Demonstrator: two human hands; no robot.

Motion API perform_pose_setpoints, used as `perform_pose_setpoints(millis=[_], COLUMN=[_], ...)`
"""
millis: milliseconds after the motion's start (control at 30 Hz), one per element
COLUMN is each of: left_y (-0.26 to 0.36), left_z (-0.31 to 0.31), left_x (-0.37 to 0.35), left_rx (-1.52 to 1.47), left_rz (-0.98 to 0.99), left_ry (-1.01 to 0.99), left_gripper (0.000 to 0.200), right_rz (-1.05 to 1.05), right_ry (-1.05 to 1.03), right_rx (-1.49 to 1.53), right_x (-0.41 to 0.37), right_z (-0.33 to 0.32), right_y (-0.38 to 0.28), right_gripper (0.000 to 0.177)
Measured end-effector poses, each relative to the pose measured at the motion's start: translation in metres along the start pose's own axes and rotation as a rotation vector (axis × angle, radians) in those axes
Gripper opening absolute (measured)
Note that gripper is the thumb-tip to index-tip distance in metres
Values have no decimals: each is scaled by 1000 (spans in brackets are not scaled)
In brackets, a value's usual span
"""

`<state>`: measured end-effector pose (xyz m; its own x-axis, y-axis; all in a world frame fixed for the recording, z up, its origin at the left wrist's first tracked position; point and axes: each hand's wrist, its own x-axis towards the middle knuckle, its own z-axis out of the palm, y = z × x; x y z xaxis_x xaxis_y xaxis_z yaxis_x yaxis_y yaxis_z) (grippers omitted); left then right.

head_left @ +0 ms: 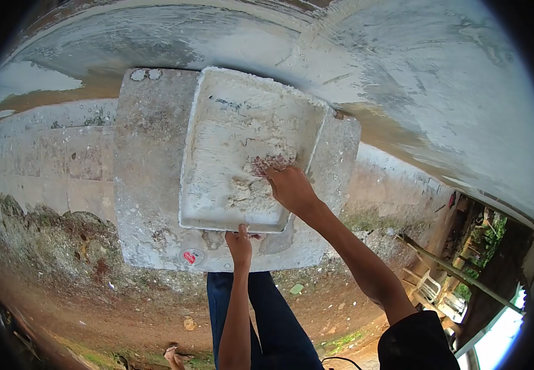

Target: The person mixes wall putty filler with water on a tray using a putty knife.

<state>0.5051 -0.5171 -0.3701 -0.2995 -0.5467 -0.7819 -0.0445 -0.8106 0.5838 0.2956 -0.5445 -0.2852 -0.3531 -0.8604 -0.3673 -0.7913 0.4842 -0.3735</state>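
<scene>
A shallow rectangular tray (186,179) with white paste smeared over its bottom rests on a worn board (146,154). My left hand (240,245) grips the tray's near rim, thumb on top. Inside the tray, right of its middle, my right hand (288,188) is closed on a flat tool or scrap crusted with paste (268,161); the crust hides what it is. Lumps of paste (248,194) lie just left of and below my right hand.
A wall (402,68) streaked with white plaster rises beyond the board. A round red and white sticker (191,256) is on the board's near edge. A plastic chair (427,287) and a pole (458,271) stand at right. Another person's foot (173,355) shows at bottom left.
</scene>
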Motion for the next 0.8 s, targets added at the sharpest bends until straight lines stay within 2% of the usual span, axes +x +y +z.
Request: perform_pose_setpoints(millis=[100, 267, 367, 433, 467, 500, 533, 600, 667, 800], left_y=[-15, -2, -6, -3, -1, -2, -4, -5, -2, -7], left_z=[-6, 1, -4, 0, -1, -3, -5, -5, -3, -4], left_x=[8, 1, 4, 3, 2, 3, 4, 4, 2, 5], left_rx=[19, 43, 101, 78, 59, 64, 54, 42, 20, 43], left_rz=[11, 21, 2, 12, 24, 24, 29, 36, 52, 31], left_ry=[-48, 35, 5, -8, -16, -14, -22, -30, -41, -29], left_gripper=[16, 16, 19, 19, 20, 20, 21, 22, 22, 21], right_rz=[-16, -26, 36, 155, 235, 353, 339, 413, 525, 466], right_ry=[13, -30, -41, 186, 168, 241, 412, 523, 518, 442], right_rx=[52, 98, 125, 259, 315, 411, 476, 710, 1043, 1020], right_x=[-6, -31, -30, -31, -29, -28, -26, -12, 7, 32], right_z=[1, 20, 1, -28, -45, -53, -52, -53, -54, -64], right_y=[-1, -8, -16, -23, -19, -13, -2, 24, 45, 58], right_gripper=[12, 12, 11, 11, 15, 17, 19, 20, 20, 26])
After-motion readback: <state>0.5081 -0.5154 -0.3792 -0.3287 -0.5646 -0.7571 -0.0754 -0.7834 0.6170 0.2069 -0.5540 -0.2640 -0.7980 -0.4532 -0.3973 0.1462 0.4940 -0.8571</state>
